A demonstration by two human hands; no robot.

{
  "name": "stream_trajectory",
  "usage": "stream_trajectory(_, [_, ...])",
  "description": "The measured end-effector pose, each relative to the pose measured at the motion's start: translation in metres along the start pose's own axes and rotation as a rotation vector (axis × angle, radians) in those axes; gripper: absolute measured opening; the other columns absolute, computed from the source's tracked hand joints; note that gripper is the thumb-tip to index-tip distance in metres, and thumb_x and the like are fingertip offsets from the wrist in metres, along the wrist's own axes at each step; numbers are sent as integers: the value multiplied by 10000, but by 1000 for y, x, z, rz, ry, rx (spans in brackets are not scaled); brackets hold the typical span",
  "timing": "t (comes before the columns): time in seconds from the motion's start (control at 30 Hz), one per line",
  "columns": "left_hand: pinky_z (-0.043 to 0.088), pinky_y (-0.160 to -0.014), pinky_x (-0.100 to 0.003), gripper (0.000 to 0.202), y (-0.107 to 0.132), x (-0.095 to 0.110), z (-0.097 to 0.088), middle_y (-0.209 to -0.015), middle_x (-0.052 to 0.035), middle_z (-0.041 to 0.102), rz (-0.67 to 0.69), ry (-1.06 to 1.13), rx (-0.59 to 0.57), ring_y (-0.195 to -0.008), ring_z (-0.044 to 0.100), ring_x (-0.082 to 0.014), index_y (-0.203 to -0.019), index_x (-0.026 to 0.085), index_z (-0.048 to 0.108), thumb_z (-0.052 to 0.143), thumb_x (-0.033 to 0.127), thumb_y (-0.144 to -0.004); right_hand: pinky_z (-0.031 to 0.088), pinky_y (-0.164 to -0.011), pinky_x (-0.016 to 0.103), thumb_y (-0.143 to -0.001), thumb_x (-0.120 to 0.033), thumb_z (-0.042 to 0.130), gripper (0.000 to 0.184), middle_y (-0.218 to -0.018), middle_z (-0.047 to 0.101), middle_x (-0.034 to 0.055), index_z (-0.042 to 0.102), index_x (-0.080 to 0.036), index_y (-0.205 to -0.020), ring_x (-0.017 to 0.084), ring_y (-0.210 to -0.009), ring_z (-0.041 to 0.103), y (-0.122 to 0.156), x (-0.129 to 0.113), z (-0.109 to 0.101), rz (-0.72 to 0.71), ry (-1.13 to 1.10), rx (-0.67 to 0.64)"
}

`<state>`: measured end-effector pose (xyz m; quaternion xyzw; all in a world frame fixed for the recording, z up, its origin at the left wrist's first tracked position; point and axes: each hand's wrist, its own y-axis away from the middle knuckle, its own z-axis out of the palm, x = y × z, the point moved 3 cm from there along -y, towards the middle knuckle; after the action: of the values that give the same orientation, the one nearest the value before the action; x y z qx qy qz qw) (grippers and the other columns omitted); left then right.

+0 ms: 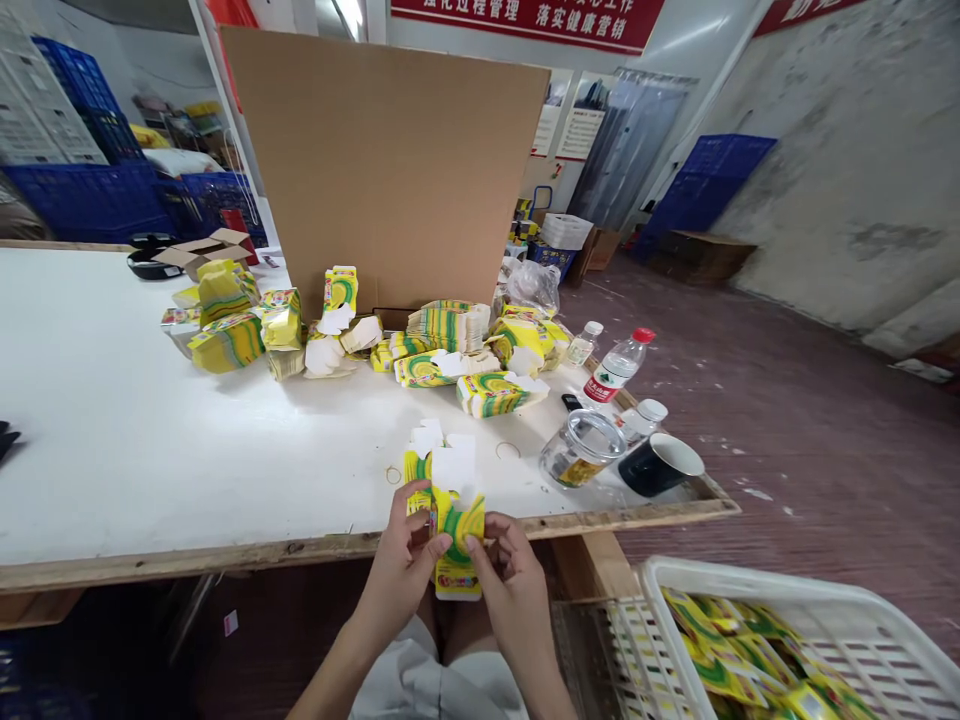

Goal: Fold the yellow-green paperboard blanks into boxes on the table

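Nearest my camera I have the left hand (405, 550) and the right hand (516, 570). Past them I see the white table (150, 430), and at lower right the white basket (810, 592). A yellow carton (460, 520) sits between both hands at the table's edge, clamped along its sides, thumbs on its face, white flap pointing away. A yellow stack (415, 469) lies just beyond the left fingers.
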<state>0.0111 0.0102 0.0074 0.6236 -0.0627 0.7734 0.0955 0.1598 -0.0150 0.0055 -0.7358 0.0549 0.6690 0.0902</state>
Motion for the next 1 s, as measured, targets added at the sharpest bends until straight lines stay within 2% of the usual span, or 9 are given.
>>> stream_trajectory(0.13, [524, -866, -369, 630, 4, 14, -4, -1067, -105, 725, -10, 4, -160, -951, 696, -258, -1432, 261, 323, 627, 418, -903, 566, -775, 313, -894, -416, 638, 496, -1061, 714, 91, 501, -226, -1332, 212, -864, 694, -2, -11, -7, -44, -82, -118])
stream_trajectory(0.27, [520, -817, -337, 538, 8, 20, -4, -1000, -78, 725, -102, 144, -259, -951, 702, -260, -1299, 249, 459, 706, 411, -849, 547, -802, 312, -912, -443, 614, 419, -1004, 726, 71, 545, -241, -1273, 219, -887, 690, -3, -16, -13, -21, -105, -228])
stream_trajectory(0.4, [509, -740, -284, 514, 8, 22, -3, -910, -35, 718, -149, 214, -277, -863, 703, -226, -1185, 250, 502, 787, 383, -778, 532, -819, 324, -929, -448, 593, 483, -972, 720, 52, 475, -246, -1352, 216, -893, 679, -1, -19, -16, -5, -124, -302])
stream_trajectory(0.53, [495, -680, -238, 520, 10, 19, -1, -862, -11, 715, -192, 259, -297, -755, 677, -168, -1125, 239, 515, 835, 335, -727, 504, -715, 275, -914, -458, 615, 386, -820, 693, 6, 526, -247, -1225, 197, -796, 661, -2, -21, -18, 63, -126, -373])
stream_trajectory(0.63, [473, -641, -219, 466, 13, 17, 2, -828, -6, 709, -221, 264, -330, -705, 663, -152, -1049, 224, 530, 844, 313, -717, 451, -614, 237, -906, -476, 615, 260, -736, 630, -12, 602, -225, -973, 167, -681, 593, -6, -24, -21, 16, -62, -321])
stream_trajectory(0.73, [485, -653, -246, 642, 15, 18, 4, -857, -25, 714, -202, 246, -295, -736, 685, -188, -1253, 244, 471, 834, 334, -731, 446, -592, 232, -897, -471, 624, 276, -721, 596, -5, 616, -211, -804, 161, -664, 561, -9, -25, -23, -83, -11, -200])
stream_trajectory(0.83, [513, -709, -297, 875, 14, 19, 4, -997, -76, 731, -178, 225, -290, -817, 704, -226, -1472, 274, 284, 799, 355, -770, 503, -656, 248, -870, -433, 672, 214, -801, 657, 20, 643, -222, -896, 184, -738, 617, -10, -22, -23, -102, -28, -118])
stream_trajectory(0.93, [515, -739, -292, 676, 12, 17, 2, -1049, -87, 737, -169, 165, -293, -874, 698, -226, -1383, 242, 450, 768, 358, -797, 544, -765, 297, -843, -426, 708, 342, -940, 714, 52, 614, -252, -1122, 218, -860, 674, -10, -19, -27, -78, -52, -24])
stream_trajectory(1.0, [510, -705, -263, 540, 10, 13, -2, -1006, -69, 750, -156, 96, -246, -838, 693, -206, -1298, 234, 528, 749, 339, -817, 539, -823, 322, -875, -475, 652, 334, -977, 727, 71, 653, -242, -1115, 233, -917, 681, -10, -19, -32, -67, -24, 11])
